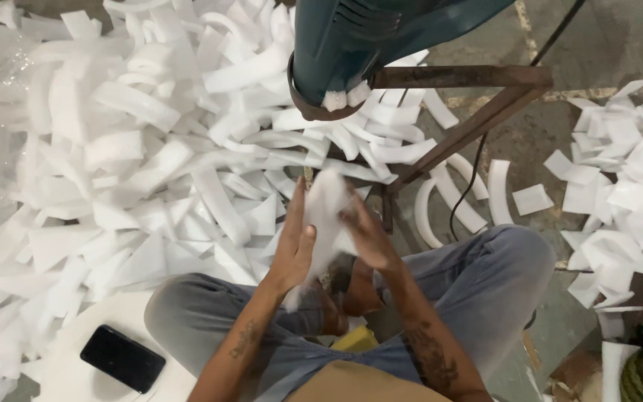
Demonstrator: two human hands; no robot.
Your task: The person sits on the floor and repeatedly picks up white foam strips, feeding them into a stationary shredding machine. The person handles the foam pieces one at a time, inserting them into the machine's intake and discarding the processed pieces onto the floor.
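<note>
A white foam piece, blurred by motion, is pressed between both my hands over my crossed legs. My left hand lies flat against its left side, fingers pointing up. My right hand grips its right side. Just above them hangs a dark teal power tool on a rusty metal stand, with bits of white foam at its round mouth.
A large heap of curved white foam strips covers the floor to the left. Flat white foam offcuts lie at the right. A black phone rests on a white foam sheet at lower left. A black cable runs past the stand.
</note>
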